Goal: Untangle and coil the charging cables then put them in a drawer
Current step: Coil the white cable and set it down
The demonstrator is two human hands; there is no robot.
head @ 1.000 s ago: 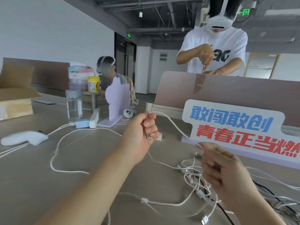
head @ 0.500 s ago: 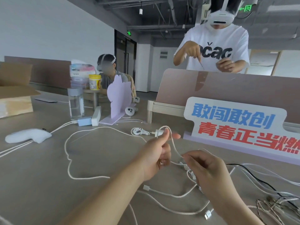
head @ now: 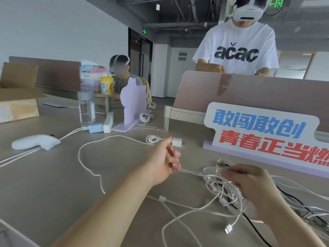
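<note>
White charging cables (head: pixel 216 186), still tangled on the grey table (head: pixel 53 184), are pinched by fingers of the left hand (head: pixel 162 163) and right hand (head: pixel 249 184), now lowered from mid-air, so untangling is judged unfinished.

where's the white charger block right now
In the head view, the white charger block sits mid-table, just beyond the left hand, beside a small coiled cable.

The grey worktop (head: pixel 53 175) carries a tangle of white cables (head: pixel 219 188) at the right, just before a printed sign (head: pixel 263 136). Further back stand a clear bottle (head: pixel 86 108), a cardboard box (head: pixel 17 106) and a small white charger (head: pixel 176 142).
</note>
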